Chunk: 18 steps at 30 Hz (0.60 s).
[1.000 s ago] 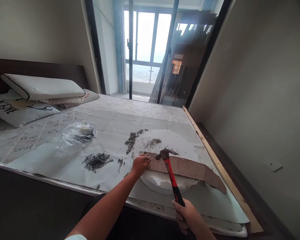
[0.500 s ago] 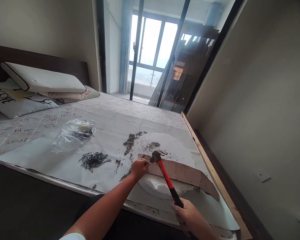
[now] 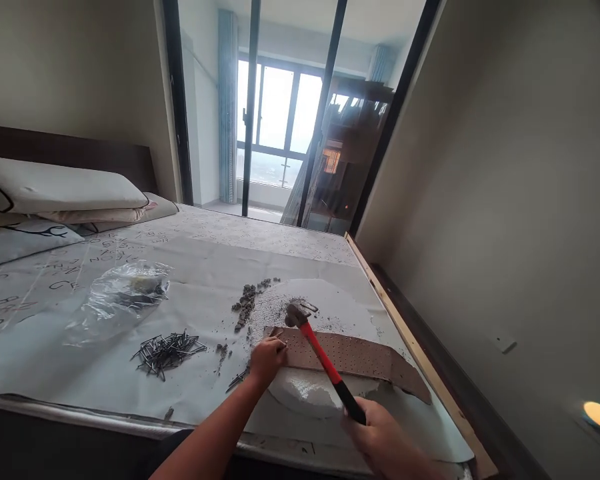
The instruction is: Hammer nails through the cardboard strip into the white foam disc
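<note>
My right hand grips the black end of a red-handled claw hammer, whose steel head hangs just above the left end of a brown perforated strip. That strip lies across a white foam disc on the bed. My left hand rests at the strip's left end, fingers pinched there; what it pinches is too small to tell. A heap of dark nails lies to the left of my left hand.
A clear plastic bag with dark pieces lies beyond the nails. Grey rubble bits sit by the disc. Pillows are at the bed's head, a wooden slat runs along the right edge, and glass doors stand behind.
The camera has tilted and shifted, so everything sits lower and further left. The hammer head stays over the strip's left end, and my left hand keeps its place there.
</note>
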Each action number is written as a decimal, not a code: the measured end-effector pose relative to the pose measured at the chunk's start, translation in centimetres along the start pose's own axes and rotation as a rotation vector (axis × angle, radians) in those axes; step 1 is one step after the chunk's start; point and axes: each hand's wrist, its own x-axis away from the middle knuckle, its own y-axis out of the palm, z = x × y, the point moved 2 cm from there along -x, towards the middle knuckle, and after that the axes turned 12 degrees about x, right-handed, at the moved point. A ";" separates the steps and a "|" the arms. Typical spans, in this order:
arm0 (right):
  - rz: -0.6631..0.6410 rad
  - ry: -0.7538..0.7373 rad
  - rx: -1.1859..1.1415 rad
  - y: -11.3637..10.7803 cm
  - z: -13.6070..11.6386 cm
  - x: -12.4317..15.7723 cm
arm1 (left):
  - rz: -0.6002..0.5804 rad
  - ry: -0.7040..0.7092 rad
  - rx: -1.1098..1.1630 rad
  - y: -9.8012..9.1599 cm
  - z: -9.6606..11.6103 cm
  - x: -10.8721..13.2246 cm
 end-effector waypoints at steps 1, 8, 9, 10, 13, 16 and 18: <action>0.004 -0.008 -0.007 -0.2 -0.3 0.2 | -0.004 -0.001 0.003 0.1 0.0 0.0; -0.118 0.110 0.010 1.0 0.5 0.0 | -0.006 -0.010 0.065 0.2 -0.1 0.2; -0.105 0.104 0.018 1.0 0.7 -0.1 | -0.010 -0.010 0.090 0.1 -0.1 0.1; -0.081 0.082 0.023 0.8 0.7 -0.2 | -0.012 -0.009 0.129 0.0 -0.2 0.1; 0.005 0.003 0.012 -0.1 0.2 -0.2 | -0.005 -0.064 0.343 -0.7 -0.5 -0.3; -0.003 0.007 -0.015 0.3 0.5 -0.7 | 0.035 -0.226 0.634 -1.5 -1.2 -0.6; -0.065 0.072 -0.036 1.6 1.4 -1.2 | 0.075 -0.336 0.789 -1.6 -1.8 -0.7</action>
